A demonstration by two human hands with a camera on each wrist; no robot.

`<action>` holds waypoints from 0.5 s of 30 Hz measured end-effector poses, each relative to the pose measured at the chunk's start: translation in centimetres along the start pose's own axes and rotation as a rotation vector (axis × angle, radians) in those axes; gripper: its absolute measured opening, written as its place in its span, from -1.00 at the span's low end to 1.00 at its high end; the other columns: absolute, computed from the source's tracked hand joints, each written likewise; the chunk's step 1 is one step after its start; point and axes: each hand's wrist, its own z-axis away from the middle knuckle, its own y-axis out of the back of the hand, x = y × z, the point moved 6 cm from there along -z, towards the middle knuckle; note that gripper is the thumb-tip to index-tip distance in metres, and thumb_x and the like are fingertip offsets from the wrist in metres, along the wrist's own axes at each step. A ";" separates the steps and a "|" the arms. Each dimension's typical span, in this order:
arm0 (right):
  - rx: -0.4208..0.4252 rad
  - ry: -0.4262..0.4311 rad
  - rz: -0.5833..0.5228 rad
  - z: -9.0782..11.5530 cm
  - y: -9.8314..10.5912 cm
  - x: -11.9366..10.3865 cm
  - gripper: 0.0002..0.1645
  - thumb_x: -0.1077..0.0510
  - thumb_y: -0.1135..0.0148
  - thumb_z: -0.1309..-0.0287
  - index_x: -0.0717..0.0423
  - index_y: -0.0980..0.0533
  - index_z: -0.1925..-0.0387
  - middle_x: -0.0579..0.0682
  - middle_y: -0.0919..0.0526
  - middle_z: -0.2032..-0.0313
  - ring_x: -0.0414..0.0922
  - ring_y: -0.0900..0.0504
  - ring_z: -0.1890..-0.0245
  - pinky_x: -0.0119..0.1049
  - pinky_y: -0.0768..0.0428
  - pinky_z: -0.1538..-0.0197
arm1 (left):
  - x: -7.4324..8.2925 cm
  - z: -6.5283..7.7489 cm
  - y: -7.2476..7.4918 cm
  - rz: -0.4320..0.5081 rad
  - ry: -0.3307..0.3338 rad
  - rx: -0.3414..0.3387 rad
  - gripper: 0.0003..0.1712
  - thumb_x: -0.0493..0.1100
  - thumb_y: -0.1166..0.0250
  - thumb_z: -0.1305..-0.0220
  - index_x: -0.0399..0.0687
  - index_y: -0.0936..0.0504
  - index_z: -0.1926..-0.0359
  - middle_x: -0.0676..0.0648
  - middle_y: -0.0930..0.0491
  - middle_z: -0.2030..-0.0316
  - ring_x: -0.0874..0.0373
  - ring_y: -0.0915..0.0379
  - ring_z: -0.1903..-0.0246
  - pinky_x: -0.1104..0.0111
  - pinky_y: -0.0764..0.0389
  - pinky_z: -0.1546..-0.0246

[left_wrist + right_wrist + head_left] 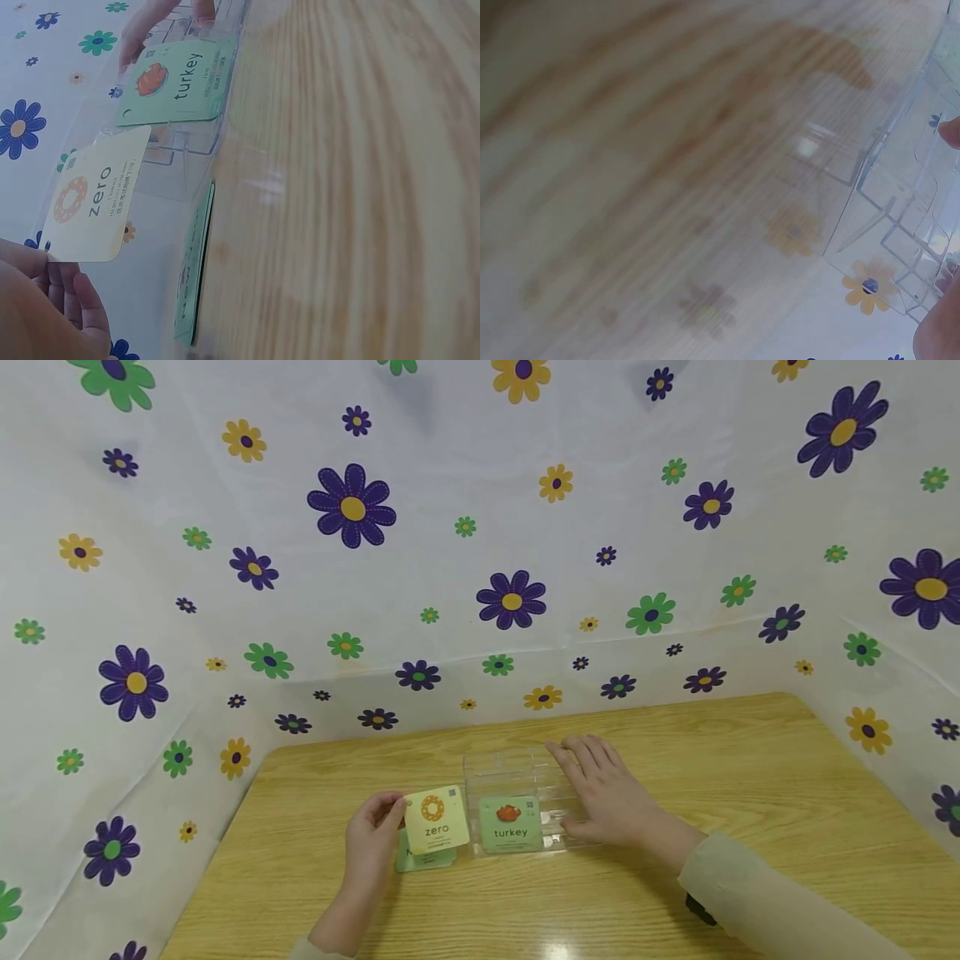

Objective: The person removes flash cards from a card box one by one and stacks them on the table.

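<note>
Grip of the left hand (pixel 371 835) pinches the zero card (pixel 437 823); right hand (pixel 606 797) lies spread.

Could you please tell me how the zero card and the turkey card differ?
The zero card is pale yellow, while the turkey card is green. The zero card shows an orange ring; the turkey card shows a reddish roast bird. The zero card is pinched at its edge by the left hand, while the turkey card sits in the clear plastic box. Both have rounded corners and a word printed below a picture.
</note>
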 end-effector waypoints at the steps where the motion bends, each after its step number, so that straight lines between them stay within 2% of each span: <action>1: -0.005 0.000 0.000 0.0 0.0 0.0 0.34 -0.27 -0.50 0.00 0.18 -0.07 -0.63 0.24 -0.32 -0.42 0.22 -0.31 -0.46 0.24 -0.29 -0.58 | -0.1 0.0 0.1 -0.001 0.001 0.001 -0.67 -0.20 -0.18 -0.63 -0.39 -0.58 -0.20 -0.15 -0.67 -0.04 0.42 -0.57 0.17 0.58 -0.64 0.08; 15: -0.009 -0.001 0.016 -0.1 -0.1 0.0 0.35 -0.31 -0.48 0.00 0.17 -0.05 -0.64 0.24 -0.32 -0.43 0.21 -0.31 -0.47 0.23 -0.29 -0.58 | -0.9 -0.2 1.1 -0.020 0.000 0.016 -0.68 -0.22 -0.20 -0.62 -0.43 -0.59 -0.17 0.05 -0.68 0.12 0.43 -0.56 0.23 0.57 -0.63 0.12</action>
